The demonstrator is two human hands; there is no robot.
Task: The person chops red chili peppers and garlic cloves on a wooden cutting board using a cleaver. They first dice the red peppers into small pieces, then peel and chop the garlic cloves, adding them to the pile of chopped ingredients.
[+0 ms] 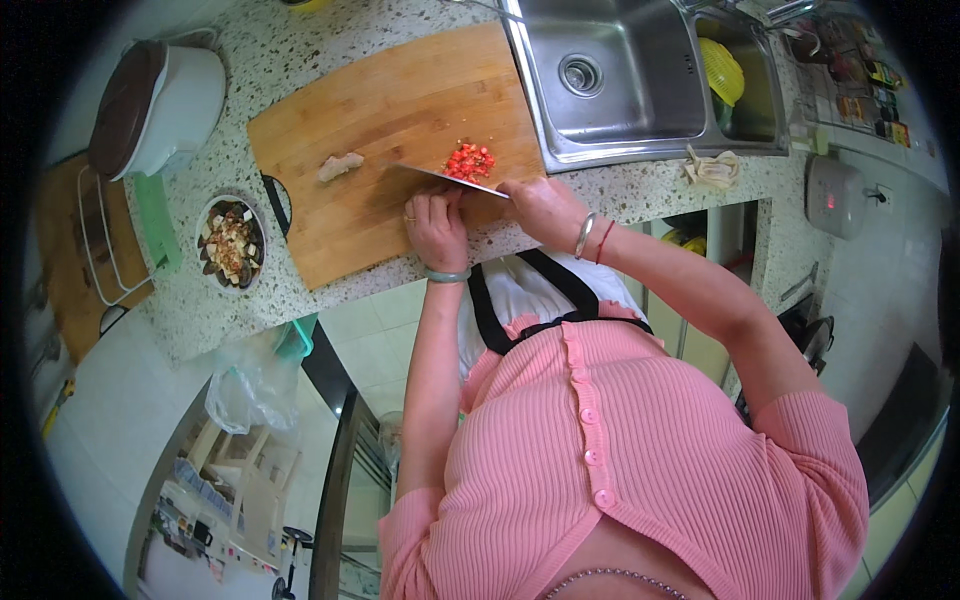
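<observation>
My right hand (545, 211) grips the handle end of a kitchen knife (462, 182), whose broad blade stretches leftward over the wooden cutting board (385, 95). Close on the near side of the blade, my left hand (437, 226) has its fingers bent and drawn together; whatever they hold is hidden by the hand and the knife. Just beyond the blade lies a small heap of chopped red chili (468, 161). A knobbly pale piece that looks like ginger (341, 166) rests on the board, left of the knife and apart from it.
Left of the board stands a bowl (204, 270) of dark pieces topped with pale cubes and chopped bits. A white container with a brown lid (128, 110) is behind it. The steel sink (620, 50) borders the board's right; a crumpled cloth (712, 169) lies before it.
</observation>
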